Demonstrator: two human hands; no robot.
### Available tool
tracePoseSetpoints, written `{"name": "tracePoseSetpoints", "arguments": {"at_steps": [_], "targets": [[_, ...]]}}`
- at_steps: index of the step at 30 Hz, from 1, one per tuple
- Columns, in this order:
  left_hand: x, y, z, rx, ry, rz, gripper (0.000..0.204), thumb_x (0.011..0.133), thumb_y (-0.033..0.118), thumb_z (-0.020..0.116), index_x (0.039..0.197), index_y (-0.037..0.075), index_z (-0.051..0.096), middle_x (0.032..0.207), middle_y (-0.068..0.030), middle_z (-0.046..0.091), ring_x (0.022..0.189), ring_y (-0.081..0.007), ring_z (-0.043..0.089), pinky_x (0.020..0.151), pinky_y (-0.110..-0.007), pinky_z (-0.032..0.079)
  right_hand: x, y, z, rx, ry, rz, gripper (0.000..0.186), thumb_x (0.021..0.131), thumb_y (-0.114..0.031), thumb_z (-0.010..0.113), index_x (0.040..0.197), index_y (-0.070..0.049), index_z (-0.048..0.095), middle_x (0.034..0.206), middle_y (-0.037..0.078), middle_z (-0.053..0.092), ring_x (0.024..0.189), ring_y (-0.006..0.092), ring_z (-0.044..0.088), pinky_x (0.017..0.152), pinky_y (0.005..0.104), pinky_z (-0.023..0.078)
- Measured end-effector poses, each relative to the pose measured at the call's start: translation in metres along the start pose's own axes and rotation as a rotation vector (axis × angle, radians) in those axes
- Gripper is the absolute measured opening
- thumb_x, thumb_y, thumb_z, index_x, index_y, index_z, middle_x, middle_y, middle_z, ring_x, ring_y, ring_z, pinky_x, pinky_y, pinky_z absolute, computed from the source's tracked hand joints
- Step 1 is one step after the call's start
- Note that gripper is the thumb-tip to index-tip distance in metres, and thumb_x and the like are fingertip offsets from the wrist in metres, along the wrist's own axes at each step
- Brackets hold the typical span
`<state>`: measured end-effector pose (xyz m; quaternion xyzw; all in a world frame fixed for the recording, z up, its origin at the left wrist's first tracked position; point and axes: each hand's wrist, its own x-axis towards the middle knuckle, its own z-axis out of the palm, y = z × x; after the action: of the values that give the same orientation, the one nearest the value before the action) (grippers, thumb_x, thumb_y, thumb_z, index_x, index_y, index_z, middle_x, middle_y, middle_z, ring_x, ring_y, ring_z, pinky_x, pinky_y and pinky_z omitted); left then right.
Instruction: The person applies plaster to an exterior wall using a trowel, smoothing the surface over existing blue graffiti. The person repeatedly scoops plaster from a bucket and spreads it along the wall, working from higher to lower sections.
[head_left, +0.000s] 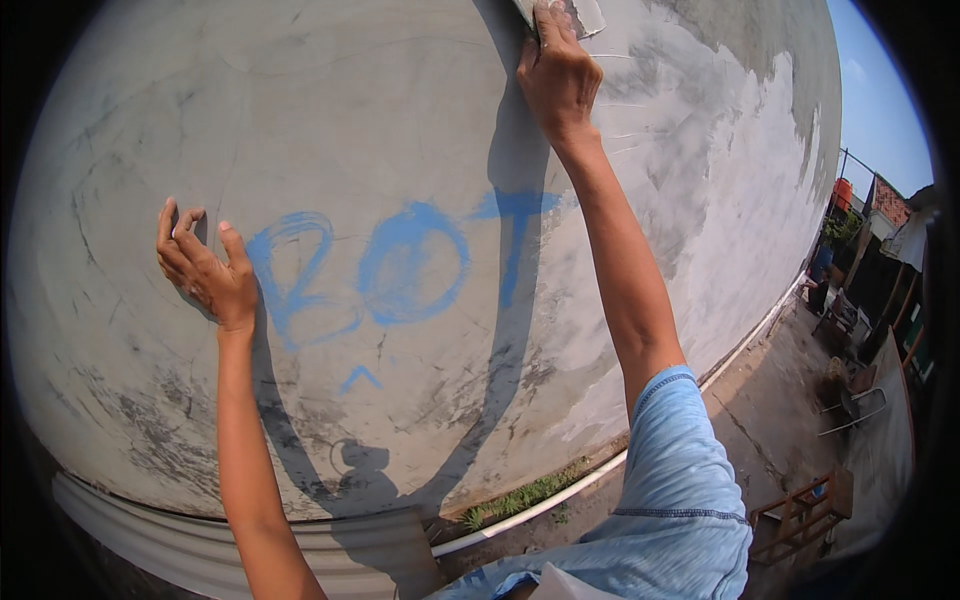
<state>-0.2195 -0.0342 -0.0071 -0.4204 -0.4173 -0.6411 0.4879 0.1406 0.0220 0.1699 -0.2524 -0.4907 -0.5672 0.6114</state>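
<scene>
My right hand (pixel 560 85) reaches high up a grey wall (pixel 330 130), its fingers wrapped round a flat putty scraper (pixel 584 16). White paste coats the scraper, which the top edge of the picture partly cuts off. On the left, my left hand (pixel 207 265) is raised close to the wall with its fingers apart and bent, holding nothing; I cannot tell whether it touches the surface. Blue painted lettering (pixel 415 262) marks the wall between my arms. To the right of my right arm spreads a patch of white putty (pixel 680 190), streaked near the scraper.
Grey corrugated sheeting (pixel 150 535) lies along the wall's foot at lower left. A white pipe (pixel 530 512) and some weeds (pixel 525 497) run along the base. Off to the right are a wooden stool (pixel 800 515), a chair (pixel 858 405) and a distant seated person (pixel 818 290).
</scene>
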Motion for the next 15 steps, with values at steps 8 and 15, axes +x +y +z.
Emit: {"name": "tracePoseSetpoints", "arguments": {"at_steps": [8, 15], "targets": [[0.0, -0.006, -0.005, 0.003, -0.032, -0.019, 0.028, 0.088, 0.026, 0.055, 0.109, 0.007, 0.056, 0.132, -0.0078, 0.046, 0.127, -0.0246, 0.04, 0.106, -0.044, 0.028, -0.046, -0.055, -0.053, 0.316, -0.213, -0.173, 0.037, 0.081, 0.002, 0.063, 0.117, -0.006, 0.066, 0.113, 0.02, 0.067, 0.1, 0.0303, 0.068, 0.081, 0.0341, 0.057], [-0.001, -0.003, 0.001, -0.027, -0.022, -0.027, 0.027, 0.087, 0.025, 0.056, 0.109, 0.008, 0.056, 0.136, -0.0068, 0.045, 0.13, -0.0254, 0.038, 0.107, -0.044, 0.028, 0.039, 0.071, -0.062, 0.202, -0.017, 0.244, 0.026, 0.086, -0.003, 0.059, 0.111, -0.007, 0.066, 0.064, 0.015, 0.063, 0.054, 0.0276, 0.062, 0.054, 0.0337, 0.048]]}}
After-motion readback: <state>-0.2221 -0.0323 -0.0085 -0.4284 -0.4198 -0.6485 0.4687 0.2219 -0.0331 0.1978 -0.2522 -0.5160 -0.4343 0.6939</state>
